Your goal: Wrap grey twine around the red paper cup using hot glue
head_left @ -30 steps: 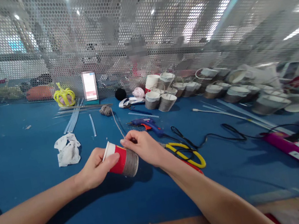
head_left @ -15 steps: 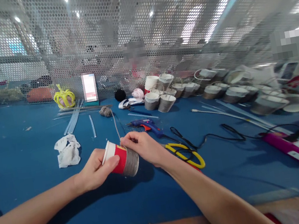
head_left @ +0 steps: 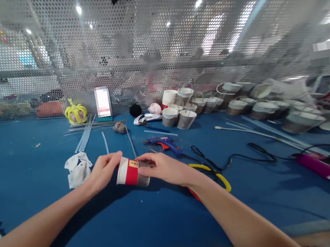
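Observation:
A paper cup, white and red with a small yellow patch, lies tipped on its side in the air above the table. Grey yarn is wound around its base end. My right hand grips that wrapped end, thumb on the near side and fingers over the top. At the white rim, my left hand holds the cup with its thumb along the upper edge; its other fingers are partly hidden. From the cup a strand of yarn runs back to a small grey yarn ball.
Beyond my right hand lie a blue glue gun and yellow-handled scissors. Several grey-wrapped cups stand at the back right, before a perforated metal screen. Crumpled white paper, a phone and a purple power strip surround the work.
The cup has turned in my hands. My left thumb has moved from the red band up to the rim, while my right hand has gone from pinching the yarn to gripping the wrapped end.

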`<move>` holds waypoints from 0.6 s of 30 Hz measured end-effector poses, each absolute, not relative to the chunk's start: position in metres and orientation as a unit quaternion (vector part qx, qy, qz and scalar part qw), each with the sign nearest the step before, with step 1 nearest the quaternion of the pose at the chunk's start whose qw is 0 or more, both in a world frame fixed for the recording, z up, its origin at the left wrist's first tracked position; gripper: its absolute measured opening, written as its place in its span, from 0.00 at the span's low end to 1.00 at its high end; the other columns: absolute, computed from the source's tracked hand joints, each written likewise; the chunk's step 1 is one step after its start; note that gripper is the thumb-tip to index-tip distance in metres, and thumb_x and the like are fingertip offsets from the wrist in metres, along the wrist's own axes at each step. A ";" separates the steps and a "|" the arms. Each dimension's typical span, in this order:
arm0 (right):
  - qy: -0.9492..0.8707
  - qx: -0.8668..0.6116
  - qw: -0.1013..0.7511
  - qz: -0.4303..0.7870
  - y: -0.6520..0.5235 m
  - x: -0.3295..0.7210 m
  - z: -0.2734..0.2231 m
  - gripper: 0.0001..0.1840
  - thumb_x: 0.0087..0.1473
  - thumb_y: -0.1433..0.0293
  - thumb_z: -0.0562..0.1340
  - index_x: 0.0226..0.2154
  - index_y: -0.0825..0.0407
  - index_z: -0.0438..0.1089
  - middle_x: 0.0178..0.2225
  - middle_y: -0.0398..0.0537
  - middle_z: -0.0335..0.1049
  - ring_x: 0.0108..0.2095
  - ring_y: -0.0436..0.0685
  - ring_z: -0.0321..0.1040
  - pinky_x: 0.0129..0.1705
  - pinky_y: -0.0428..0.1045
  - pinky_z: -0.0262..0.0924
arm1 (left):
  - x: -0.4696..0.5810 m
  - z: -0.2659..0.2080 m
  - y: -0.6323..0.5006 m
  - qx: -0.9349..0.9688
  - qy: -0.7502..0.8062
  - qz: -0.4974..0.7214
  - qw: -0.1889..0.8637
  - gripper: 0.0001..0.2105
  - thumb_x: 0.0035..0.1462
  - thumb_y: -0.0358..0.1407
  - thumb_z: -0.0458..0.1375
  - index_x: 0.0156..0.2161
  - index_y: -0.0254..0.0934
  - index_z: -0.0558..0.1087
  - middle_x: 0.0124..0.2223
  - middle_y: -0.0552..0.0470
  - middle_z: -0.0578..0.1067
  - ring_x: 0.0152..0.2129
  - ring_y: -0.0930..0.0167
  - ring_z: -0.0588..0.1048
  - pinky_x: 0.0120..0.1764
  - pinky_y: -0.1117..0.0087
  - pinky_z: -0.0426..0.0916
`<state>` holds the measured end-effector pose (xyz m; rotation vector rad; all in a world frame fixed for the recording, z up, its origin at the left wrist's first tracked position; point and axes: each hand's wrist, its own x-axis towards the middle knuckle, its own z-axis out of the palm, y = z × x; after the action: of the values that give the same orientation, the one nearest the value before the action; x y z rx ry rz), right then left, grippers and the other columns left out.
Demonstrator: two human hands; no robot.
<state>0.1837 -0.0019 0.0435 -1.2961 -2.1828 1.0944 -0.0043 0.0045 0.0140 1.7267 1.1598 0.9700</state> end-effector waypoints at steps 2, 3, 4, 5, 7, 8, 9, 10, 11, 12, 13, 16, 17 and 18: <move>-0.787 -0.458 0.170 0.376 -0.005 0.179 0.041 0.25 0.46 0.60 0.57 0.44 0.58 0.62 0.42 0.54 0.66 0.39 0.56 0.64 0.39 0.51 0.58 | -0.010 0.015 0.014 0.688 0.503 0.404 0.331 0.19 0.55 0.41 0.41 0.21 0.31 0.65 0.20 0.54 0.65 0.19 0.75 0.64 0.25 0.75 0.60; -0.793 -0.455 0.164 0.371 -0.006 0.178 0.040 0.25 0.46 0.61 0.58 0.45 0.58 0.62 0.42 0.55 0.66 0.39 0.57 0.64 0.39 0.50 0.58 | -0.013 0.014 0.020 0.706 0.513 0.395 0.287 0.18 0.55 0.40 0.41 0.22 0.32 0.65 0.21 0.53 0.66 0.20 0.74 0.65 0.26 0.75 0.61; -0.799 -0.453 0.162 0.362 -0.006 0.177 0.040 0.25 0.45 0.61 0.58 0.45 0.58 0.62 0.43 0.55 0.66 0.39 0.57 0.64 0.38 0.50 0.58 | -0.017 0.013 0.025 0.727 0.520 0.380 0.239 0.16 0.55 0.38 0.42 0.25 0.32 0.66 0.22 0.52 0.68 0.22 0.74 0.67 0.27 0.74 0.62; -0.804 -0.454 0.162 0.348 -0.006 0.177 0.042 0.24 0.46 0.61 0.57 0.45 0.57 0.62 0.43 0.54 0.66 0.40 0.56 0.64 0.39 0.50 0.58 | -0.020 0.012 0.031 0.761 0.517 0.345 0.187 0.13 0.54 0.35 0.43 0.29 0.32 0.68 0.27 0.50 0.71 0.25 0.72 0.69 0.30 0.73 0.63; -0.804 -0.501 0.160 0.278 -0.001 0.181 0.046 0.21 0.49 0.60 0.55 0.43 0.54 0.63 0.42 0.52 0.67 0.40 0.54 0.64 0.39 0.48 0.58 | -0.026 0.008 0.041 0.824 0.501 0.258 0.058 0.12 0.51 0.27 0.45 0.37 0.33 0.69 0.38 0.45 0.71 0.34 0.69 0.69 0.38 0.69 0.62; -0.795 -0.540 0.157 0.227 0.003 0.185 0.049 0.19 0.51 0.61 0.53 0.43 0.54 0.64 0.42 0.51 0.67 0.40 0.54 0.64 0.40 0.47 0.57 | -0.029 0.006 0.045 0.846 0.490 0.210 0.011 0.15 0.50 0.23 0.44 0.40 0.33 0.68 0.42 0.44 0.70 0.36 0.68 0.69 0.39 0.68 0.62; -0.775 -0.593 0.147 0.162 0.008 0.191 0.051 0.17 0.52 0.62 0.52 0.42 0.53 0.64 0.42 0.50 0.67 0.41 0.54 0.64 0.41 0.47 0.56 | -0.030 0.004 0.049 0.860 0.482 0.163 -0.024 0.18 0.48 0.21 0.44 0.42 0.34 0.67 0.45 0.43 0.68 0.37 0.68 0.69 0.40 0.67 0.62; -0.749 -0.637 0.139 0.116 0.015 0.197 0.053 0.16 0.53 0.64 0.52 0.41 0.54 0.64 0.42 0.53 0.66 0.42 0.56 0.62 0.42 0.49 0.55 | -0.031 0.002 0.052 0.876 0.466 0.117 -0.046 0.18 0.48 0.20 0.44 0.41 0.34 0.68 0.46 0.43 0.68 0.37 0.68 0.69 0.40 0.67 0.62; -0.727 -0.668 0.129 0.092 0.022 0.203 0.052 0.15 0.52 0.67 0.52 0.41 0.57 0.64 0.43 0.58 0.65 0.44 0.59 0.60 0.44 0.52 0.53 | -0.032 0.000 0.054 0.887 0.451 0.082 -0.064 0.17 0.48 0.19 0.44 0.39 0.33 0.69 0.44 0.43 0.69 0.37 0.67 0.69 0.39 0.68 0.63; -0.704 -0.696 0.116 0.076 0.028 0.209 0.050 0.13 0.51 0.71 0.53 0.40 0.59 0.64 0.43 0.62 0.63 0.45 0.63 0.59 0.44 0.55 0.52 | -0.032 -0.001 0.056 0.891 0.444 0.060 -0.077 0.15 0.48 0.20 0.45 0.37 0.33 0.70 0.41 0.43 0.71 0.36 0.67 0.69 0.38 0.68 0.63; -0.682 -0.721 0.098 0.069 0.035 0.214 0.047 0.12 0.50 0.73 0.55 0.38 0.62 0.65 0.42 0.65 0.63 0.44 0.64 0.59 0.43 0.57 0.53 | -0.032 -0.002 0.057 0.893 0.439 0.047 -0.085 0.14 0.48 0.21 0.46 0.35 0.32 0.71 0.39 0.43 0.72 0.36 0.66 0.69 0.37 0.68 0.64; -0.637 -0.766 0.064 0.062 0.048 0.221 0.033 0.14 0.51 0.71 0.56 0.40 0.60 0.63 0.42 0.58 0.62 0.41 0.59 0.62 0.40 0.57 0.57 | -0.033 -0.002 0.060 0.889 0.444 0.049 -0.096 0.10 0.50 0.23 0.47 0.34 0.30 0.70 0.36 0.43 0.72 0.35 0.65 0.69 0.36 0.69 0.65; -0.628 -0.773 0.061 0.063 0.050 0.221 0.030 0.15 0.52 0.69 0.55 0.42 0.58 0.62 0.43 0.55 0.62 0.40 0.57 0.62 0.40 0.56 0.58 | -0.034 -0.002 0.061 0.889 0.445 0.053 -0.096 0.11 0.50 0.23 0.47 0.34 0.30 0.70 0.37 0.43 0.72 0.35 0.66 0.69 0.36 0.69 0.64; -0.621 -0.779 0.062 0.063 0.051 0.221 0.027 0.15 0.52 0.67 0.54 0.43 0.56 0.61 0.43 0.51 0.61 0.40 0.55 0.62 0.39 0.55 0.59 | -0.036 -0.002 0.061 0.888 0.445 0.057 -0.096 0.11 0.51 0.23 0.46 0.36 0.30 0.70 0.38 0.43 0.72 0.36 0.67 0.69 0.38 0.70 0.64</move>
<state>0.2207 0.0512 0.0268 -2.3540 -1.8768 0.1916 -0.0355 0.0612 -0.0023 2.9754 1.4910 0.1916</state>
